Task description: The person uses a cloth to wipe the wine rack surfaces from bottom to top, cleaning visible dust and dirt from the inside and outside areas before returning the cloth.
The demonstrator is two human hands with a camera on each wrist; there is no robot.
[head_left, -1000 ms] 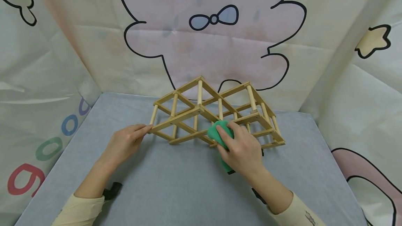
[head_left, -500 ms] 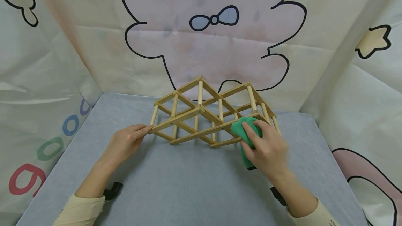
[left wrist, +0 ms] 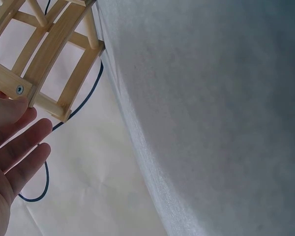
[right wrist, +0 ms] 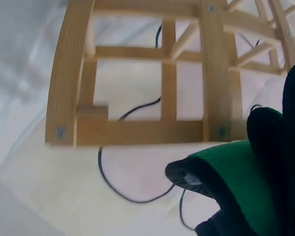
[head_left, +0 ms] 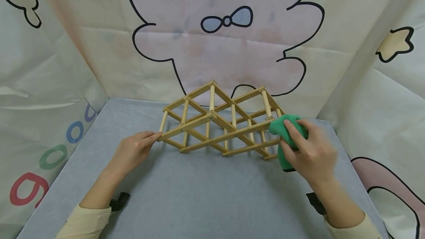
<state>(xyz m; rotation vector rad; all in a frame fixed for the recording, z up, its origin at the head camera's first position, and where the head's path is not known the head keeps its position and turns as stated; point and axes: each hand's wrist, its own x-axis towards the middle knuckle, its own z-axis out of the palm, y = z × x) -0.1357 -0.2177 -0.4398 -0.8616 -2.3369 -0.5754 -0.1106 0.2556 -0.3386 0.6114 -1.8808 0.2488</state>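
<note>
A folding wooden lattice rack [head_left: 199, 120], made of slats joined by round dowels, stands spread out on the table. My left hand [head_left: 134, 152] pinches its left corner between thumb and forefinger; in the left wrist view the other fingers [left wrist: 27, 164] are spread below the slat. At the rack's right end, my right hand [head_left: 312, 154] grips a bunched green cloth [head_left: 287, 126] against the wood, covering that corner. Part of the cloth hangs below the fingers, with a dark edge. The right wrist view shows the cloth [right wrist: 241, 177] beside the slats, the hand dark in shadow.
A blue-grey cover [head_left: 199, 194] lies over the table. Behind the rack rises a pale printed backdrop [head_left: 232, 54], with side panels at left and right. Black straps or mounts [head_left: 119, 201] sit at both wrists.
My right hand has slid the green cloth rightward along the rack's front, from near its middle to its right end. The left hand keeps its pinch and the rack stays in place.
</note>
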